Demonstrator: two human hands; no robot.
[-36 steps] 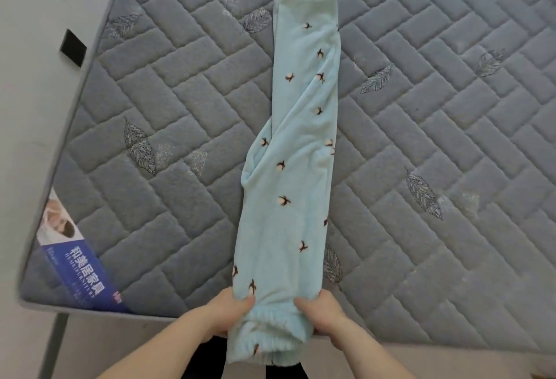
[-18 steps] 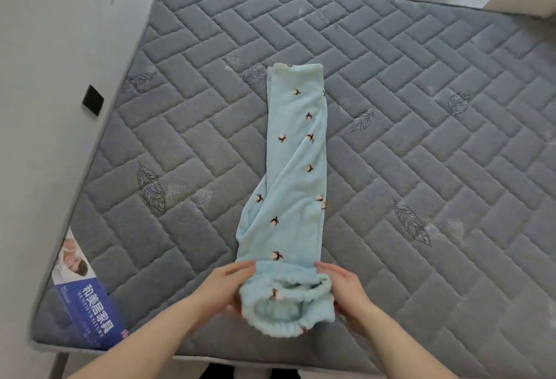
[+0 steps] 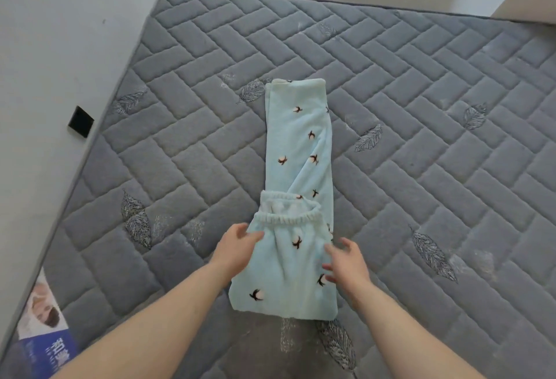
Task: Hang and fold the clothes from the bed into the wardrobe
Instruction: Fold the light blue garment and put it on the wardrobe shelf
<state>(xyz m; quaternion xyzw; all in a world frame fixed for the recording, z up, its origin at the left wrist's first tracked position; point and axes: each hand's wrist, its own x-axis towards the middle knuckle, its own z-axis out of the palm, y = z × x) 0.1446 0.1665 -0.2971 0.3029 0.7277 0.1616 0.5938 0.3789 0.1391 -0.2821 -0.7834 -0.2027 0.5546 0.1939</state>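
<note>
Now our left hand [image 3: 237, 247] and right hand [image 3: 346, 263], fingers relaxed, flank 1 folded pair of pyjama trousers [image 3: 296, 168] on the mattress [image 3: 421, 108].

Only one thing here carries writing: a label [image 3: 45, 323] on the near left corner of the mattress [image 3: 421, 108]. Its lower part is a blue band with white Chinese characters, cut off by the picture's edge; the one I can make out looks like 和, the rest is too cropped to read. Above the band is a pale printed photo. The light blue trousers [image 3: 296, 186] bear only a small cotton-boll pattern, no lettering. The mattress quilting shows stitched leaves, no words.
</note>
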